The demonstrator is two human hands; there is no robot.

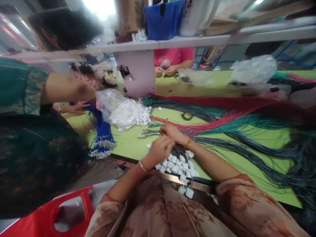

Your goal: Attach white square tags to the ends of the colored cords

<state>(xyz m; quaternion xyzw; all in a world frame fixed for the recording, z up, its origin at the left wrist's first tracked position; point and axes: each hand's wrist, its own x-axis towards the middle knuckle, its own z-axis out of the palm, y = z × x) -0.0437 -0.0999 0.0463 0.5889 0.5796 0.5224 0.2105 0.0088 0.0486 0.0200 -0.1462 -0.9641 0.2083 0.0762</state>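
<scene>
My left hand (161,150) is closed, its fingers curled just above the table's front edge. Close against it, my right hand (173,134) also has bent, closed fingers, over the tips of the red wires (180,126) and the dark grey wires (154,133). What either hand pinches is hidden by the fingers and blur. Below them lies a bunch of white plastic connectors (174,164) on thin coloured wires, some hanging over the edge. Beyond my left hand, loose white connectors (130,113) spill from a clear plastic bag (108,98).
Long green wires (247,124) and dark wires run rightward over the green table (130,144). A roll of black tape (187,116) lies behind my hands. At left, a co-worker's arm (69,87) reaches near blue wires (102,131). Another person's hands (168,70) work opposite. A shelf (192,40) crosses above.
</scene>
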